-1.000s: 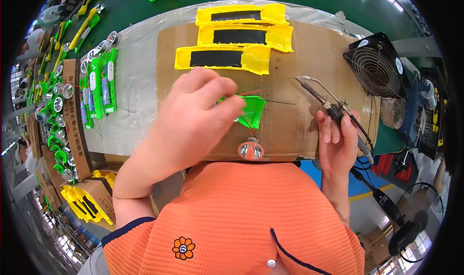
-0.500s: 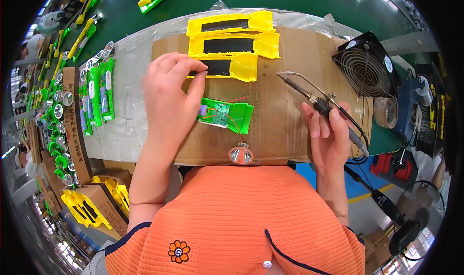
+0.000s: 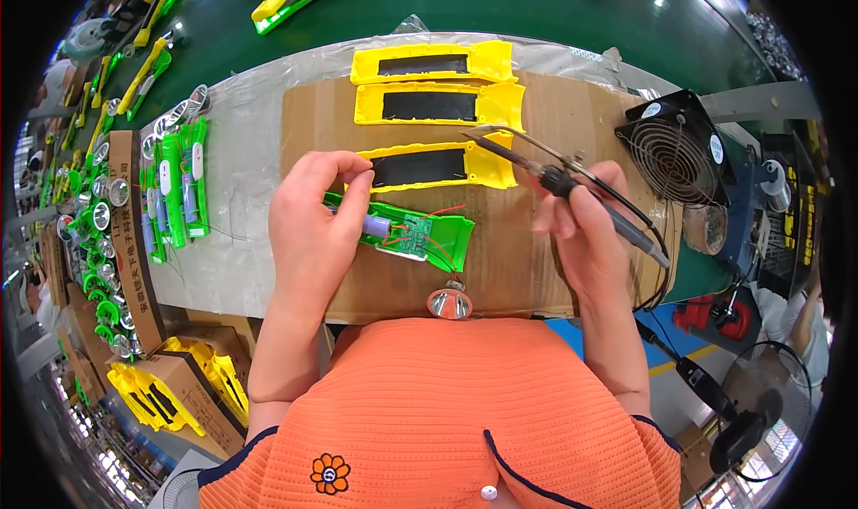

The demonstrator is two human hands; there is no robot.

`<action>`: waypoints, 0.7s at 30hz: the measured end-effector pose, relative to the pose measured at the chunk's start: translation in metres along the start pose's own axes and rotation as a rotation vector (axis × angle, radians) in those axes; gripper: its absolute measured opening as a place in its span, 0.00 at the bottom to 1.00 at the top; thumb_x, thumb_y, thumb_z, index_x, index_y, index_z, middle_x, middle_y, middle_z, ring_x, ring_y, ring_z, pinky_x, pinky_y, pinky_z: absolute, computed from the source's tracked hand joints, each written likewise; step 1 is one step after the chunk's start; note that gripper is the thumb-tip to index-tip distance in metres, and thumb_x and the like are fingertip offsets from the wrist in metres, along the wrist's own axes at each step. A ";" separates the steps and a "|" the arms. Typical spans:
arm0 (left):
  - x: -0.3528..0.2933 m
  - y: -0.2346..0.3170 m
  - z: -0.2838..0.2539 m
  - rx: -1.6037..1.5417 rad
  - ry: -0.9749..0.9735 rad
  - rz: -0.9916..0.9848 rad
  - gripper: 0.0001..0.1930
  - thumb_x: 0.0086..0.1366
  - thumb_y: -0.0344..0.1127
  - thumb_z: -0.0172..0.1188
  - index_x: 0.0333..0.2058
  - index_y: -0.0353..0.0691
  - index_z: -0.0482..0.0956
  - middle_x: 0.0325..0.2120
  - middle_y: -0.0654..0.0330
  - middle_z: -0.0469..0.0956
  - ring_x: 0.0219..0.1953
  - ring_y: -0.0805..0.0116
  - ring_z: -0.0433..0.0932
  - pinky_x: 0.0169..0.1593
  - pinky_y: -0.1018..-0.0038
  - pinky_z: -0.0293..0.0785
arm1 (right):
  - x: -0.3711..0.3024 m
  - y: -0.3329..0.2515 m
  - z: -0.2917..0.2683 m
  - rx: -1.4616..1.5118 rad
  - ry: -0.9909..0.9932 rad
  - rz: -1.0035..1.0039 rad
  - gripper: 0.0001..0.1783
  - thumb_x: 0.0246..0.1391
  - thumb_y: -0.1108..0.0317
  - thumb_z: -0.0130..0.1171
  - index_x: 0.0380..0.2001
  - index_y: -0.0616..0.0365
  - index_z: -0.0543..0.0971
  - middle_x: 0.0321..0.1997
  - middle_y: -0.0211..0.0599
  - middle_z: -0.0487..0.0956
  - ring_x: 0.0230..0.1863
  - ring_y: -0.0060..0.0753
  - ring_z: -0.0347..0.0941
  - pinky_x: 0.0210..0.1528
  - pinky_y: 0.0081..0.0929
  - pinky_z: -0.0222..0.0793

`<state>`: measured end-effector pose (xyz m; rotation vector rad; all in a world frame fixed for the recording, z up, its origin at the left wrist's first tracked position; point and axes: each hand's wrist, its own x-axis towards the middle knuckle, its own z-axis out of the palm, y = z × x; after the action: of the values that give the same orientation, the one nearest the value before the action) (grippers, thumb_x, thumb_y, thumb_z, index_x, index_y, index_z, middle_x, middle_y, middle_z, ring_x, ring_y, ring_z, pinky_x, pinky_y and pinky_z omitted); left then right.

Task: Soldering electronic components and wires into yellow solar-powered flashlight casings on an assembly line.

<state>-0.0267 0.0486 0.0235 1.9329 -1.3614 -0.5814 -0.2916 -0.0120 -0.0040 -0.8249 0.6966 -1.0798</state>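
While your left hand (image 3: pixel 315 214) pinches the left end of the nearest of three shells (image 3: pixel 420 167) on the cardboard (image 3: pixel 509 250), that shell stretches rightward from your fingertips, its long axis nearly level across you. Nearer your body lies one casing (image 3: pixel 458 241), partly behind that hand, slanting down rightward, with one cell (image 3: pixel 375 227) and one board (image 3: pixel 411 234) showing. One lamp (image 3: pixel 450 302) sits below it. Your right hand (image 3: pixel 585 227), farther from the shell's held end, grips one iron (image 3: pixel 630 232), pointing leftward; beyond stands one boxy fan (image 3: pixel 675 141).
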 end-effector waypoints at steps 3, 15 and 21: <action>0.002 -0.003 0.006 -0.008 -0.021 0.114 0.04 0.59 0.28 0.65 0.33 0.38 0.82 0.33 0.55 0.81 0.39 0.57 0.81 0.42 0.66 0.77 | -0.004 0.002 -0.002 -0.040 -0.001 0.024 0.07 0.62 0.75 0.54 0.39 0.58 0.66 0.22 0.35 0.71 0.26 0.34 0.76 0.37 0.34 0.76; 0.032 0.019 0.012 0.264 -0.509 0.619 0.03 0.57 0.29 0.64 0.31 0.43 0.83 0.30 0.62 0.77 0.39 0.60 0.77 0.41 0.67 0.74 | -0.035 -0.023 -0.012 -0.161 0.086 0.218 0.09 0.57 0.77 0.58 0.37 0.62 0.67 0.25 0.40 0.76 0.19 0.27 0.73 0.31 0.29 0.77; 0.035 0.032 0.013 0.489 -0.582 0.628 0.01 0.56 0.30 0.62 0.27 0.43 0.82 0.27 0.62 0.73 0.35 0.59 0.75 0.39 0.66 0.74 | -0.031 -0.024 -0.003 -0.241 0.107 0.314 0.09 0.57 0.76 0.61 0.35 0.61 0.70 0.25 0.36 0.78 0.18 0.24 0.72 0.22 0.22 0.69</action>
<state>-0.0438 0.0055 0.0397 1.5723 -2.5435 -0.5414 -0.3152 0.0107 0.0171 -0.8325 1.0252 -0.7688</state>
